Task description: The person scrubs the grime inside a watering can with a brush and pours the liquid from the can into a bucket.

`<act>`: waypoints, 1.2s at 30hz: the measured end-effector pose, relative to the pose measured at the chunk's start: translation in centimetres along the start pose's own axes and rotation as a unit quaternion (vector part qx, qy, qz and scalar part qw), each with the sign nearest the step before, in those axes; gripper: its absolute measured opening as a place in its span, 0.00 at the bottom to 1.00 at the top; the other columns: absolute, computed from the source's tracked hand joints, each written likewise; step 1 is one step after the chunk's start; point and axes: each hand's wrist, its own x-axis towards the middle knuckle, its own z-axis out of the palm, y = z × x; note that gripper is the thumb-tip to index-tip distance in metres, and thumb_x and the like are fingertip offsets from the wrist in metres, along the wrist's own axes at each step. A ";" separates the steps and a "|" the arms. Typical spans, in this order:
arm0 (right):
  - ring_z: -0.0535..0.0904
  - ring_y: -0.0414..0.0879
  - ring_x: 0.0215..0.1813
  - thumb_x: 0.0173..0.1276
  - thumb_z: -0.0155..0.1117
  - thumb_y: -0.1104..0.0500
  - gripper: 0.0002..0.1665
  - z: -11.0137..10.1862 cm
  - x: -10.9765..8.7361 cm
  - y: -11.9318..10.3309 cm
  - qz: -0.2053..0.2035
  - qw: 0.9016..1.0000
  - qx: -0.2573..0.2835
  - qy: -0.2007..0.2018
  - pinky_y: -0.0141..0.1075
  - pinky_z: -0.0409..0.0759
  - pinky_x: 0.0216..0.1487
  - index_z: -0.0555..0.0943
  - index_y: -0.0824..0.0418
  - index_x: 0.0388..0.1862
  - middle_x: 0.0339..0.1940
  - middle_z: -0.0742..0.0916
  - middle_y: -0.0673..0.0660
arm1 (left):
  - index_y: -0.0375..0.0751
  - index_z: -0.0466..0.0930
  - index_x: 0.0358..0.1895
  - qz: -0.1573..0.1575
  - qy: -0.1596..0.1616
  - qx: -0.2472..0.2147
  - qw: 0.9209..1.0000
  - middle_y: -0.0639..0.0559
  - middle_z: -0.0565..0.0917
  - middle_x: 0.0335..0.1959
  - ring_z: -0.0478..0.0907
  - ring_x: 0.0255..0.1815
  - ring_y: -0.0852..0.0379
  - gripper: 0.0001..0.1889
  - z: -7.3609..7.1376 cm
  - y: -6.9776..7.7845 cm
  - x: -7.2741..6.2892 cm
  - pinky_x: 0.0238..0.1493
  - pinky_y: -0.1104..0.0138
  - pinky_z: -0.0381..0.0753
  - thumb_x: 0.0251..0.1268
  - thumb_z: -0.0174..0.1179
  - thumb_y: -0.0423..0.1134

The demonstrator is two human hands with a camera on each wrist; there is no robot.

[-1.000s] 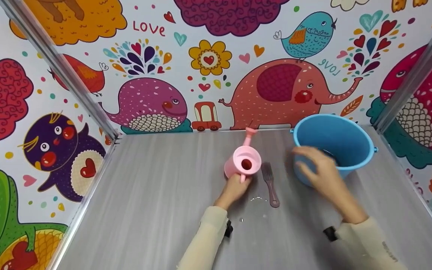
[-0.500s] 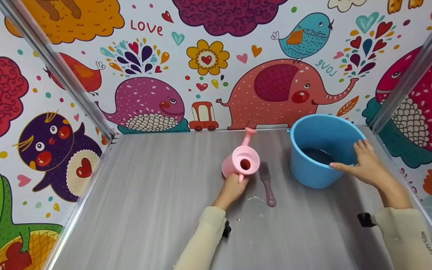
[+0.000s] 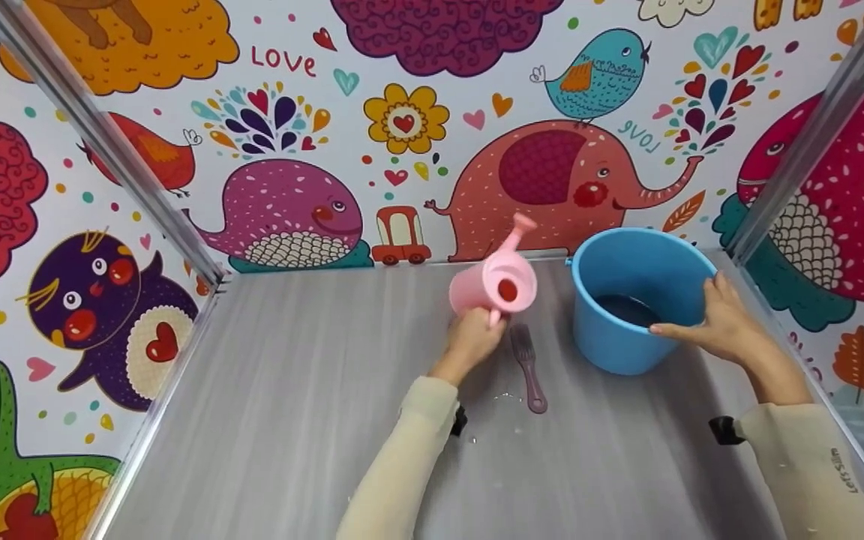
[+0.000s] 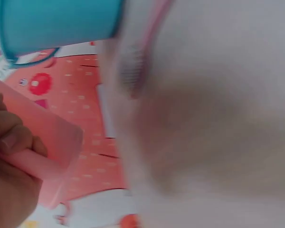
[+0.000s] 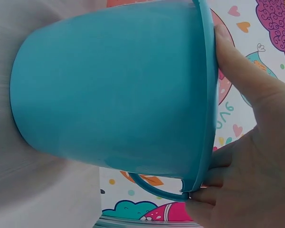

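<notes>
A pink watering can (image 3: 469, 289) is held up off the table, its spout pointing toward the back wall. My left hand (image 3: 475, 337) grips its handle, fingers curled round it, as the left wrist view also shows on the can (image 4: 47, 133). At the right stands a blue bucket (image 3: 616, 349), upright on the table. My right hand (image 3: 732, 322) holds its rim, with the thumb on the near edge and the fingers on the right side. In the right wrist view the fingers reach over the rim of the bucket (image 5: 118, 90). The bucket's bottom looks dark.
A mauve toy fork (image 3: 529, 367) lies on the grey table (image 3: 289, 390) between can and bucket. Small water drops (image 3: 507, 396) dot the surface near its handle. Printed wall panels (image 3: 402, 60) with metal frame posts stand behind and at both sides.
My right hand has moved from the bucket's front left to its right rim and taken hold there. My left hand has raised the watering can and shifted it slightly toward the back wall.
</notes>
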 end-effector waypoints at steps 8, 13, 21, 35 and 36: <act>0.32 0.82 0.75 0.58 0.68 0.31 0.79 -0.1 0.0 -0.1 -0.004 1.000 0.007 -0.005 0.78 0.51 0.61 0.24 0.71 0.76 0.77 0.30 0.75 | 0.45 0.69 0.18 0.073 -0.023 0.111 0.991 0.55 0.69 0.15 0.69 0.20 0.60 0.22 -2.9 6.3 4.7 0.25 0.70 0.68 0.73 0.56 0.46; 0.35 0.83 0.75 0.58 0.68 0.32 0.79 0.0 0.1 0.0 -0.012 1.000 0.007 0.002 0.78 0.53 0.61 0.25 0.71 0.77 0.78 0.33 0.76 | 0.44 0.82 0.24 0.142 0.000 0.241 0.960 0.52 0.83 0.21 0.82 0.29 0.56 0.21 -3.4 9.9 6.8 0.34 0.66 0.81 0.74 0.53 0.51; 0.37 0.83 0.74 0.59 0.68 0.33 0.77 -0.1 0.0 0.0 -0.015 1.000 0.002 0.008 0.78 0.54 0.60 0.26 0.71 0.77 0.78 0.34 0.77 | 0.54 0.89 0.40 0.247 0.082 0.412 0.873 0.58 0.89 0.31 0.85 0.37 0.61 0.21 -2.7 13.8 8.8 0.46 0.68 0.78 0.72 0.51 0.61; 0.31 0.82 0.75 0.61 0.65 0.31 0.76 -0.2 0.2 0.1 -0.004 1.000 -0.011 -0.010 0.78 0.48 0.63 0.30 0.78 0.75 0.75 0.30 0.78 | 0.54 0.76 0.64 0.252 -0.025 0.513 0.820 0.61 0.81 0.59 0.69 0.65 0.60 0.25 -1.1 17.5 9.3 0.70 0.60 0.58 0.81 0.32 0.55; 0.31 0.82 0.75 0.61 0.65 0.32 0.75 -0.2 0.2 0.1 -0.003 1.000 -0.010 -0.011 0.78 0.47 0.63 0.30 0.78 0.75 0.75 0.30 0.78 | 0.54 0.75 0.66 0.256 -0.031 0.520 0.814 0.60 0.80 0.61 0.69 0.66 0.59 0.25 -1.0 17.7 9.3 0.71 0.61 0.58 0.81 0.33 0.55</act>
